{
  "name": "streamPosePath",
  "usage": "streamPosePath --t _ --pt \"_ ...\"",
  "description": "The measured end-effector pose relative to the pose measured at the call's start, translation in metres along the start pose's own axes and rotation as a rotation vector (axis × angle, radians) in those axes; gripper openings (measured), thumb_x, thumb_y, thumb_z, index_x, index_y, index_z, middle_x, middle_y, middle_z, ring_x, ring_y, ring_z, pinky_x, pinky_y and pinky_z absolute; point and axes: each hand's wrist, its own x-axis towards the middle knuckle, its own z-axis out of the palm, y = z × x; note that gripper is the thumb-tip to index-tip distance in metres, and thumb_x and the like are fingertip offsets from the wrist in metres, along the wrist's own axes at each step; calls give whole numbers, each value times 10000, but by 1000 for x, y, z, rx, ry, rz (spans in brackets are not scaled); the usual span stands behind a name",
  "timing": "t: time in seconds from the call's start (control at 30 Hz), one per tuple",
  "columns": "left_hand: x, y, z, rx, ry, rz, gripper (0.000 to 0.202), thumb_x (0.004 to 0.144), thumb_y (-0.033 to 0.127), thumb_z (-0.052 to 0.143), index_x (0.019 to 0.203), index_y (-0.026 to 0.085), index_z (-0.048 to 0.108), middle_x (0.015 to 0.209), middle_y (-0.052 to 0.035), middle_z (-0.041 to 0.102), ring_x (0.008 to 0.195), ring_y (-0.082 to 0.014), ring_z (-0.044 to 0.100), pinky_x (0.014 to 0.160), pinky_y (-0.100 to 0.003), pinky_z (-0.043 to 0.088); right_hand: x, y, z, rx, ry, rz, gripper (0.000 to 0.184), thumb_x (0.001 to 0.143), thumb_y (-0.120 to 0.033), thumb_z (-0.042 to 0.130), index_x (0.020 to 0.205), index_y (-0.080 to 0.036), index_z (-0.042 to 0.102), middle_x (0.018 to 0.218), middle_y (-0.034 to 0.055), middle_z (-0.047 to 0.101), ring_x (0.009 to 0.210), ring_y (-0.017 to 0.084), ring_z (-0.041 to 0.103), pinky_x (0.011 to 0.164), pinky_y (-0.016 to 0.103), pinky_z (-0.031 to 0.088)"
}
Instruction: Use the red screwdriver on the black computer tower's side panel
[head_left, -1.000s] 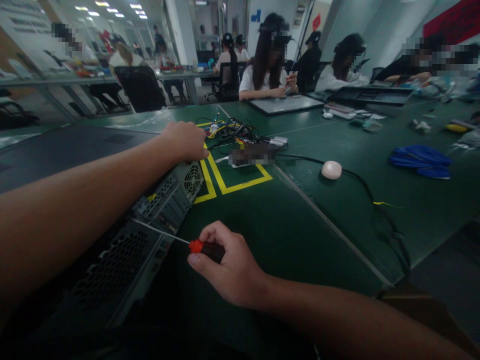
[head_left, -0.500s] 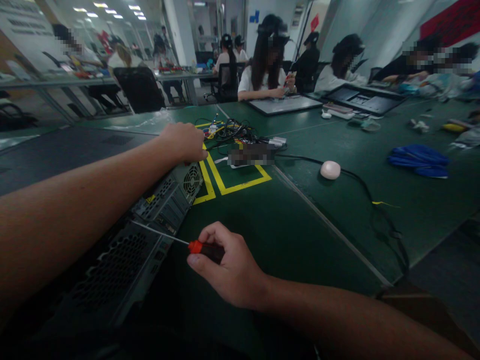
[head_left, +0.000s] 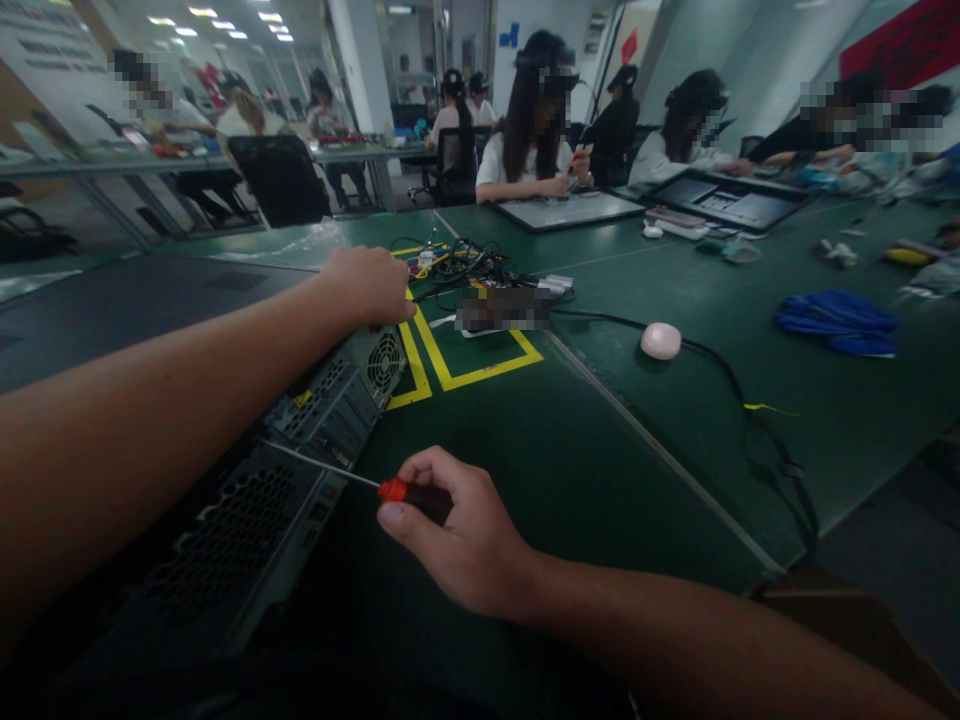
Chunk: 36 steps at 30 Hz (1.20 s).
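Note:
A dark computer case [head_left: 247, 500] lies on its side on the green table [head_left: 600, 440], its rear panel with a small fan grille [head_left: 386, 360] facing me. My left hand [head_left: 371, 285] rests closed over the case's far top corner. My right hand [head_left: 457, 530] is wrapped round the red and black handle of a screwdriver [head_left: 405, 493]. The thin shaft points left and its tip touches the rear panel of the case.
Yellow tape marks a square [head_left: 469, 360] beyond the case, with a tangle of cables [head_left: 457, 262] behind it. A pink round object [head_left: 661, 340] sits on a black cable. A blue cloth [head_left: 840, 322] lies at right. Several people sit working at the far tables.

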Motion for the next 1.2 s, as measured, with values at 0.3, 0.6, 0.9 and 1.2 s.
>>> streamPosePath --t 0.3,0.6,0.9,1.2 --pt "6 -4 5 -8 7 10 732 1056 632 680 1612 218 916 1556 -278 881 1436 -530 819 1139 -586 682 1 4 1 -124 24 -83 218 1136 -458 858 1103 -251 798 970 6 796 925 230 756 886 377 606" --pt "-3 3 -3 -5 -18 -5 736 1090 515 663 1689 129 848 1585 -342 853 1463 -575 819 1202 -663 673 1 1 -1 -87 1 -48 315 987 -339 941 1085 -282 648 913 -56 680 815 188 640 808 349 519" --pt "1 0 0 -8 -4 1 732 1079 554 683 1668 161 869 1573 -314 868 1457 -568 810 1220 -665 660 0 -2 0 -99 2 -31 314 1008 -356 943 1086 -289 646 908 -58 679 814 189 638 797 347 523" --pt "2 1 2 -25 4 -14 726 1070 497 712 1643 81 871 1559 -362 858 1430 -602 823 1169 -673 678 1 2 0 -92 4 -53 324 991 -386 938 1082 -288 643 904 -59 663 806 189 616 790 356 503"
